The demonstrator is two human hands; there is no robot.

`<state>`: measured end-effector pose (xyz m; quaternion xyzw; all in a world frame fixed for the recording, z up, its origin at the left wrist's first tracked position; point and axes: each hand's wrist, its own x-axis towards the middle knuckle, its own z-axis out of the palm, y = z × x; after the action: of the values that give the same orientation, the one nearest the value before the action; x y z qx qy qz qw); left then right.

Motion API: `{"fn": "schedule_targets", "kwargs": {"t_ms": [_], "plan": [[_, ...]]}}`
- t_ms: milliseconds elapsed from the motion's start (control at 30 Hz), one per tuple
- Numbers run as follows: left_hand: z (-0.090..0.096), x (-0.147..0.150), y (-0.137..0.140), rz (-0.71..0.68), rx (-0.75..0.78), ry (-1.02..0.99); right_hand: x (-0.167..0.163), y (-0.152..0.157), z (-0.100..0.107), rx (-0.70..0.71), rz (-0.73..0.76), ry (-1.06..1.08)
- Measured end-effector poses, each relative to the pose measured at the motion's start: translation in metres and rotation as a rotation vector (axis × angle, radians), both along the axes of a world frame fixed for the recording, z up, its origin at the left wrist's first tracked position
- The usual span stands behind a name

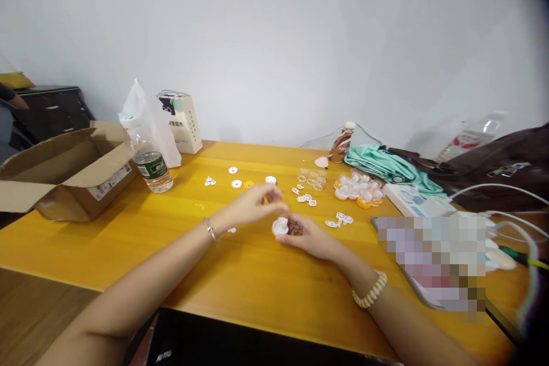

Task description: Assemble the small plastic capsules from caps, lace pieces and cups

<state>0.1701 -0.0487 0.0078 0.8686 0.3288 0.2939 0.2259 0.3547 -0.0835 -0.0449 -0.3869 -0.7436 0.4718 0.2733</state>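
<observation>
Centrally in the frame, the person's right hand (pixel 306 235) grips a small round white-and-orange case (pixel 280 227) by its side, thumb at the near edge and fingers curled behind it. The left hand (pixel 257 203) arches just above and to the left of the case, its fingers bent; whether anything is pinched there cannot be told. A silver bangle (pixel 210 230) circles the left wrist, a pale beaded bracelet (pixel 369 290) the right.

Around the hands, loose parts lie on the yellow wooden table (pixel 240 291). Just above and right of centre are white perforated discs (pixel 306 199), with more perforated pieces (pixel 343 218) to the right of the right hand. Farther up lie clear plastic rings (pixel 317 186), and right of those a cluster of clear-and-orange round cases (pixel 359 190). Above the left hand sit white rings (pixel 237 184) and a yellow ring (pixel 249 184).

Toward the right edge come a brown-labelled bottle (pixel 342 143), a folded mint-green cloth (pixel 377 163), a white box (pixel 405 199), a blurred-out flat panel (pixel 429 263) and a dark bag (pixel 484 168). At left stand a green-labelled water bottle (pixel 152 167), a paper carrier bag (pixel 184 126) and an open cardboard box (pixel 72 200). Another person's hand (pixel 19 102) shows at the upper left edge.
</observation>
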Motion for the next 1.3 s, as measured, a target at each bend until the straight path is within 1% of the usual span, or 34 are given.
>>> {"fn": "schedule_targets", "kwargs": {"t_ms": [67, 133, 167, 267, 333, 433, 500, 567, 633, 700, 800, 867, 900, 1000, 1067, 1167, 1233, 1300], "plan": [[0.009, 0.018, 0.027, 0.105, 0.109, -0.052, 0.008, 0.001, 0.003, -0.153, 0.075, 0.081], [0.013, 0.042, 0.056, 0.122, 0.166, 0.036, 0.014, 0.002, 0.004, -0.237, 0.089, 0.115], [0.012, 0.055, 0.07, 0.135, 0.173, 0.107, 0.016, 0.002, 0.004, -0.267, 0.093, 0.116], [0.001, 0.091, 0.103, 0.113, 0.169, 0.179, 0.018, 0.002, 0.005, -0.322, 0.123, 0.126], [-0.011, 0.107, 0.116, 0.1, 0.165, 0.205, 0.018, 0.001, 0.005, -0.338, 0.15, 0.149], [-0.027, 0.117, 0.128, 0.1, 0.154, 0.223, 0.017, 0.001, 0.006, -0.356, 0.172, 0.17], [-0.033, 0.118, 0.131, 0.125, 0.15, 0.217, 0.017, 0.002, 0.005, -0.361, 0.164, 0.175], [-0.033, 0.114, 0.131, 0.158, 0.153, 0.19, 0.017, 0.003, 0.003, -0.357, 0.136, 0.176], [-0.028, 0.107, 0.126, 0.186, 0.16, 0.146, 0.017, 0.004, 0.002, -0.35, 0.092, 0.182], [-0.018, 0.094, 0.115, 0.211, 0.164, 0.094, 0.016, 0.005, 0.001, -0.345, 0.052, 0.19], [-0.004, 0.062, 0.085, 0.22, 0.135, -0.011, 0.013, 0.007, 0.002, -0.33, 0.005, 0.213], [0.001, 0.037, 0.058, 0.139, -0.005, -0.197, 0.011, 0.008, 0.001, -0.32, -0.03, 0.23], [0.002, 0.024, 0.044, 0.129, -0.049, -0.249, 0.009, 0.009, 0.001, -0.314, -0.047, 0.24], [-0.004, -0.005, 0.005, 0.137, -0.09, -0.29, 0.006, 0.012, -0.002, -0.287, -0.072, 0.249], [-0.013, -0.013, -0.011, 0.157, -0.067, -0.275, 0.005, 0.012, -0.003, -0.265, -0.072, 0.225], [-0.025, -0.012, -0.023, 0.143, -0.074, -0.24, 0.004, 0.011, -0.003, -0.243, -0.051, 0.186], [-0.03, -0.008, -0.026, 0.112, -0.093, -0.226, 0.004, 0.011, -0.003, -0.23, -0.042, 0.179], [-0.033, -0.004, -0.027, 0.109, -0.112, -0.234, 0.003, 0.011, -0.003, -0.212, -0.055, 0.181]]}}
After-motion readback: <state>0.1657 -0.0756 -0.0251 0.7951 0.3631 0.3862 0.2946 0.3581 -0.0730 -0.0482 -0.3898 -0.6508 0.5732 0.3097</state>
